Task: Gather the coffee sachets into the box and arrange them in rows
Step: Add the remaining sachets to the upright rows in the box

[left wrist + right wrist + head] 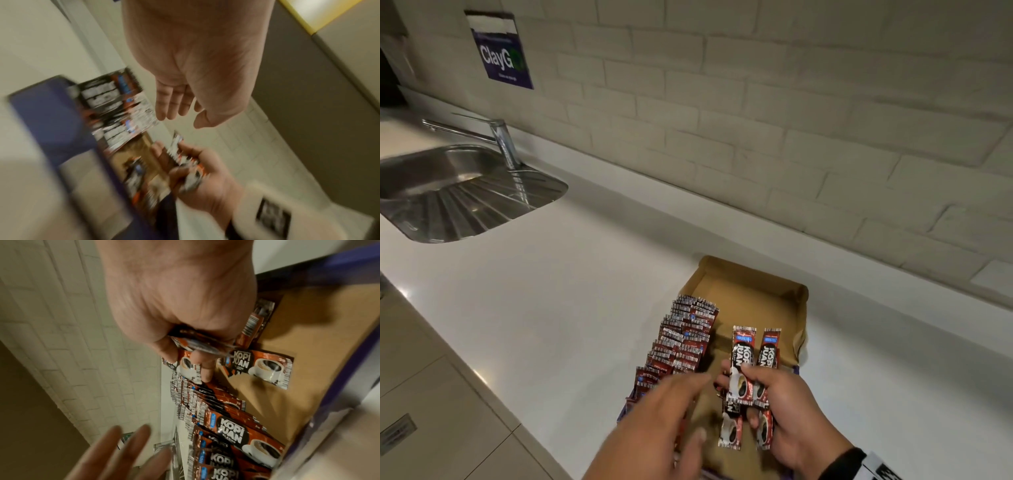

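Note:
An open cardboard box with purple outer sides lies on the white counter. A row of red-and-black coffee sachets stands overlapped along its left side, also seen as the sachet row. My right hand grips a small bunch of sachets over the box's near end, thumb on top. One loose sachet lies flat on the box floor. My left hand is blurred, fingers straight and empty, above the near end of the row.
A steel sink with a faucet sits at the far left of the counter. A pale brick wall with a blue poster runs behind. The counter's front edge drops to cabinet fronts at the lower left.

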